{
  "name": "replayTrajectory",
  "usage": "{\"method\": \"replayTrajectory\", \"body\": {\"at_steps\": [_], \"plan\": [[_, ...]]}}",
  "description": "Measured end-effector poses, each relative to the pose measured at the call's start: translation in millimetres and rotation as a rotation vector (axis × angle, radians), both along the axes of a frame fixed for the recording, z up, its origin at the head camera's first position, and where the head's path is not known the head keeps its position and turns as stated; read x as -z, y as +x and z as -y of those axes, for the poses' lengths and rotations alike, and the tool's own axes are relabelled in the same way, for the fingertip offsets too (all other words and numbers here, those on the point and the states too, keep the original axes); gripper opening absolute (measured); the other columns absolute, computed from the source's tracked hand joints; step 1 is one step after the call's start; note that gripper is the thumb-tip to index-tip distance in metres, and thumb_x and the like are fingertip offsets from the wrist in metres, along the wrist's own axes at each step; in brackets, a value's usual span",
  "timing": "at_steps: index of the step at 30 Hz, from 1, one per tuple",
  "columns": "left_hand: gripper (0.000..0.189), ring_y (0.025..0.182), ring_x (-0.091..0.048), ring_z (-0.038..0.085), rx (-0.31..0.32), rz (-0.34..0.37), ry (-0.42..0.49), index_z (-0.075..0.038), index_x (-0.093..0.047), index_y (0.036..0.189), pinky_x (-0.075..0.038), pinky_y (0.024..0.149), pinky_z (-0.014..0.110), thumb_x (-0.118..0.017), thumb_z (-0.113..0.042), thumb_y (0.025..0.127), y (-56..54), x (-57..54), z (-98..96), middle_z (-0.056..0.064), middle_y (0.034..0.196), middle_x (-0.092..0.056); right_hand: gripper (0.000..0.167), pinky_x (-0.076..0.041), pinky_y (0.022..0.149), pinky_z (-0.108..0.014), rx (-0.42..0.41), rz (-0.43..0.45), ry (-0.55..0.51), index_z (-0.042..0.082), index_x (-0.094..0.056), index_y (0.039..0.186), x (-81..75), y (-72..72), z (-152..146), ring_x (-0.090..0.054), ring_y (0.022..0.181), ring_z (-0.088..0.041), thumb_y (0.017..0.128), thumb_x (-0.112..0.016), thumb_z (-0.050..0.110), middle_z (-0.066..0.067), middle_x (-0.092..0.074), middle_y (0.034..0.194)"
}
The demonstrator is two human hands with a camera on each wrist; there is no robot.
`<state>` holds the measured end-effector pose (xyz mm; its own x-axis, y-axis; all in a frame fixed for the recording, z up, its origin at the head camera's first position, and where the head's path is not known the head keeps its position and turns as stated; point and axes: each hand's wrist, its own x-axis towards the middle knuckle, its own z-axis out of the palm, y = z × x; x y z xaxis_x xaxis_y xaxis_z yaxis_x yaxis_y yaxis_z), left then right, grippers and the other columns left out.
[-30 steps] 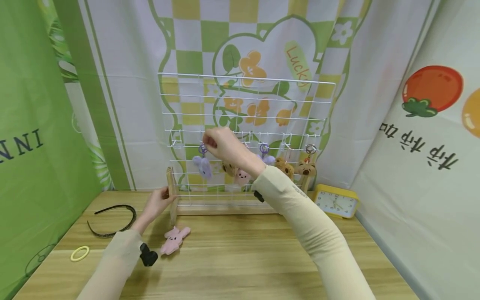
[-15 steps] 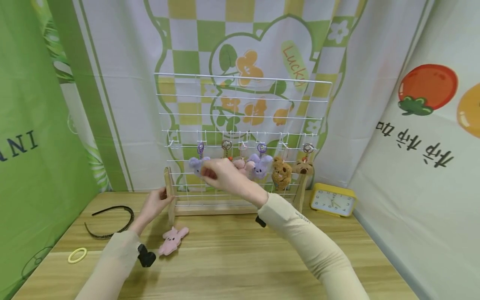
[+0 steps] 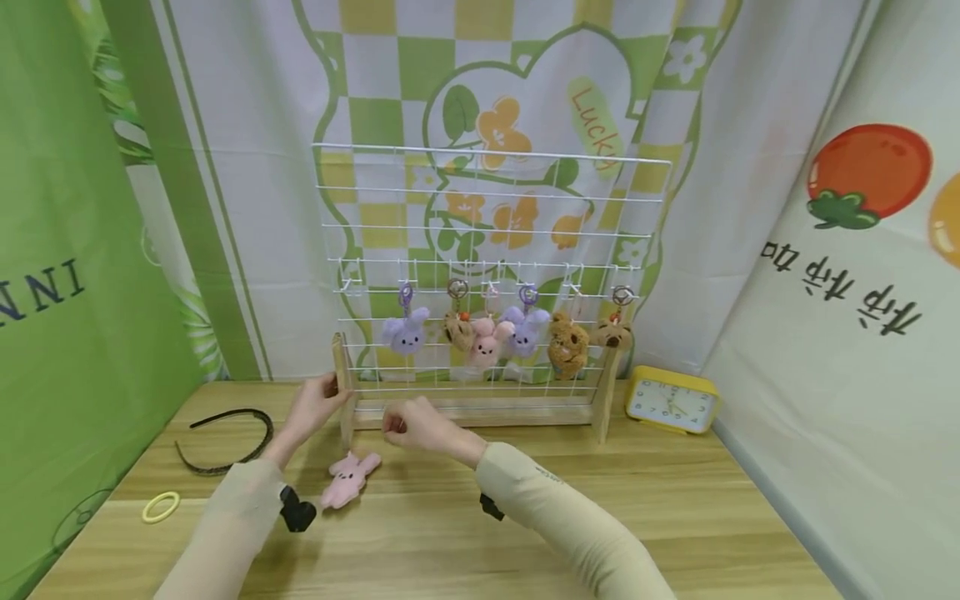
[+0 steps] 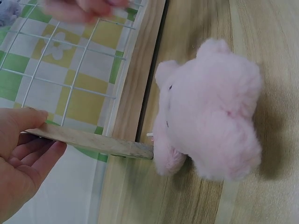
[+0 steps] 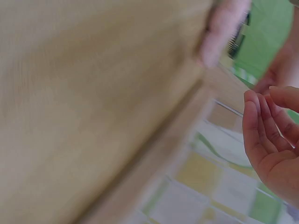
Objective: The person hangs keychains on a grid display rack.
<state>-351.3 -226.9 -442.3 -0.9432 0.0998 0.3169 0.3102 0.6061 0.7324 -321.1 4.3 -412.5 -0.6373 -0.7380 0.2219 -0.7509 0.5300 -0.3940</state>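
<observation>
My left hand (image 3: 312, 408) grips the left wooden post (image 4: 93, 141) of a white wire grid rack (image 3: 491, 156), thumb on one side and fingers on the other. My right hand (image 3: 423, 427) is in front of the rack's wooden base, its fingers loosely bent and nothing between them in the right wrist view. A pink bunny plush keychain (image 3: 347, 483) lies on the table below the left post. From hooks on the rack hang a purple bunny plush (image 3: 407, 335) at the left, a second purple bunny (image 3: 524, 333), a pink bunny (image 3: 486, 348) and several brown plush animals.
A yellow clock (image 3: 672, 402) stands right of the rack. On the table's left side lie a dark headband (image 3: 267, 429) and a pale yellow ring (image 3: 161, 507). Printed curtains hang behind and at both sides.
My right hand has come down from the left purple bunny's ring, past the plush, to near the rack's base. The purple bunny now hangs facing forward. My left hand keeps its hold.
</observation>
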Motion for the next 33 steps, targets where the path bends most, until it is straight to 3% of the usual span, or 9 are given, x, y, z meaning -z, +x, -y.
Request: {"method": "replayTrajectory", "body": {"at_steps": [5,11,16,27,33], "plan": [[0.033,0.111,-0.065,0.046,0.012,0.007,0.01,0.014,-0.06,0.123,-0.057,0.093,0.052,-0.06,-0.007,0.097,-0.8,0.9,-1.5,0.034,0.118,-0.066,0.006,-0.046,0.065,-0.005,0.075,0.039,-0.004,0.006,-0.073,0.091,31.2,-8.3,15,-0.067,0.073,-0.005,0.091,-0.068,0.008,-0.006,-0.077,0.086],[0.029,0.109,-0.066,0.046,0.008,-0.005,0.013,0.013,-0.063,0.117,-0.057,0.091,0.052,-0.061,-0.007,0.096,-3.2,1.7,-1.7,0.033,0.115,-0.068,0.006,-0.039,0.057,-0.006,0.177,0.077,0.0,0.006,-0.072,0.088,47.6,-17.0,32,-0.051,0.059,0.001,0.09,-0.069,0.01,-0.006,-0.074,0.081],[0.028,0.108,-0.067,0.044,0.005,0.012,0.028,0.012,-0.063,0.117,-0.057,0.091,0.05,-0.06,-0.008,0.097,-2.6,1.9,0.9,0.032,0.114,-0.068,0.009,-0.038,0.047,-0.009,0.249,0.172,-0.002,0.004,-0.071,0.085,53.9,-19.5,44,-0.045,0.048,0.002,0.09,-0.069,0.011,-0.004,-0.071,0.074],[0.031,0.111,-0.065,0.045,0.002,0.029,0.043,0.013,-0.062,0.121,-0.056,0.094,0.052,-0.059,-0.008,0.097,-2.1,2.8,1.6,0.033,0.118,-0.067,0.011,-0.036,0.048,-0.009,0.315,0.184,0.034,0.006,-0.076,0.073,59.2,-22.9,54,-0.043,0.051,0.0,0.083,-0.075,0.009,0.0,-0.069,0.065],[0.034,0.112,-0.065,0.046,0.004,0.041,0.042,0.014,-0.059,0.124,-0.056,0.095,0.052,-0.058,-0.007,0.098,-2.6,2.2,1.3,0.034,0.119,-0.066,0.022,-0.029,0.045,-0.01,0.318,0.171,0.058,0.007,-0.067,0.06,58.8,-24.0,56,-0.036,0.047,0.0,0.081,-0.072,0.006,0.01,-0.045,0.05]]}}
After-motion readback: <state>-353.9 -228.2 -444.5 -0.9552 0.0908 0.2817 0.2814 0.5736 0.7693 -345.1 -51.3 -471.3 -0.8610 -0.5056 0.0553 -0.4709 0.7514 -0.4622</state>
